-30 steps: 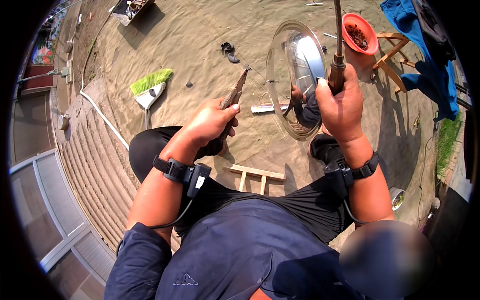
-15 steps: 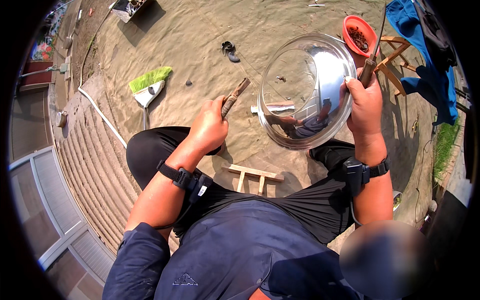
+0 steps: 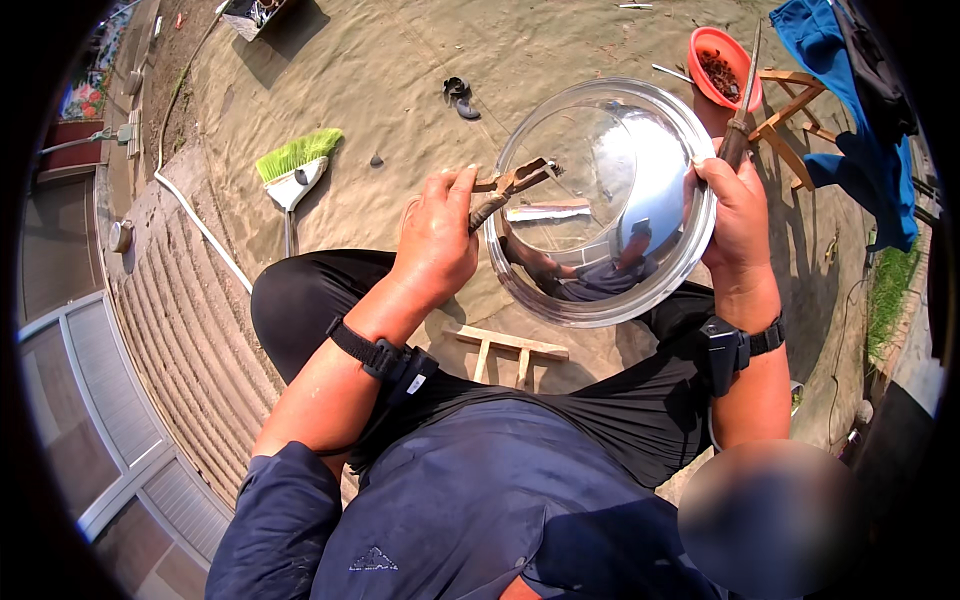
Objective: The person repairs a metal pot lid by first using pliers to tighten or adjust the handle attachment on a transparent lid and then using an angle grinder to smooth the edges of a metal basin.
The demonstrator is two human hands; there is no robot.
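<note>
My left hand [image 3: 435, 240] holds rusty pliers [image 3: 490, 205] by worn, wrapped-looking handles. Their jaws are spread and overlap the left rim of a shiny round pot [image 3: 655, 215]; whether they touch it I cannot tell. My right hand [image 3: 740, 215] is closed on the pot's right rim, holding it tilted above my lap. Ground shows through the pot's middle, and its bright wall mirrors a person. In the same hand, a long thin metal tool with a wooden handle [image 3: 735, 145] points upward. A whitish strip [image 3: 550, 211] lies on the ground behind the pot.
Ahead on the ground lie a green-bristled broom [image 3: 298, 165] and black scraps [image 3: 460, 98]. A red bowl of dark bits [image 3: 704, 48] stands far right, by a wooden stool [image 3: 785, 130] with blue cloth. A wooden frame [image 3: 512, 343] sits between my legs; a box [image 3: 250, 18] stands far left.
The pliers have moved right to the pot's left rim, and their jaws have spread. The pot has shifted slightly left and nearer, while the long tool tilts a little differently.
</note>
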